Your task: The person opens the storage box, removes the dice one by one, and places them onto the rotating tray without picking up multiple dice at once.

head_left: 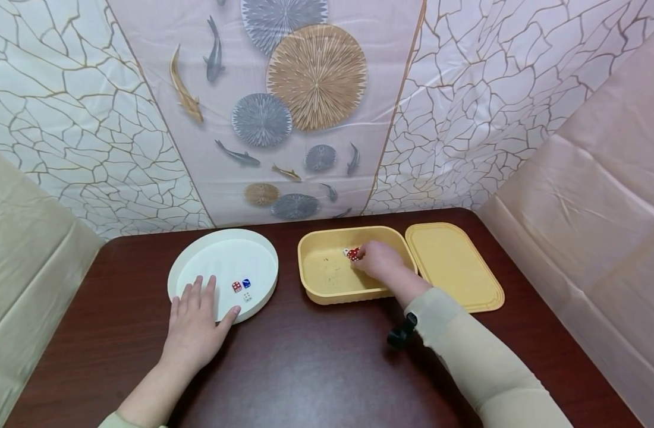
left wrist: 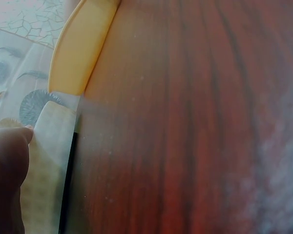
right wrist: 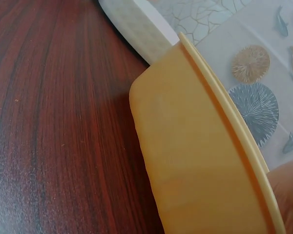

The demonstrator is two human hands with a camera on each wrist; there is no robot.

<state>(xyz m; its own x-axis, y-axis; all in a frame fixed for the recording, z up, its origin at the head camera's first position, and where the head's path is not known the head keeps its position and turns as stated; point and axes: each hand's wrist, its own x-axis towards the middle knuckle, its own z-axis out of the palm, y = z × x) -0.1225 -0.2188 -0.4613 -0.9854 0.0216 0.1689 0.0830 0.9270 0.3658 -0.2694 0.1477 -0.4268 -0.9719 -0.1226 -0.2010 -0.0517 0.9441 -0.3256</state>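
My left hand rests with fingers spread over the near rim of a round white tray. A red die, a blue die and a white die lie in that tray, right of the fingers. Inside a yellow rectangular container, my right hand has its fingertips curled at red dice, which it seems to pinch. A white die shows just left of them. The fingers partly cover the dice, so how many are held is hidden.
A yellow lid lies flat on the dark wooden table, right of the container. Patterned cloth hangs behind the table, with plain cloth at both sides. A black strap is on the right sleeve.
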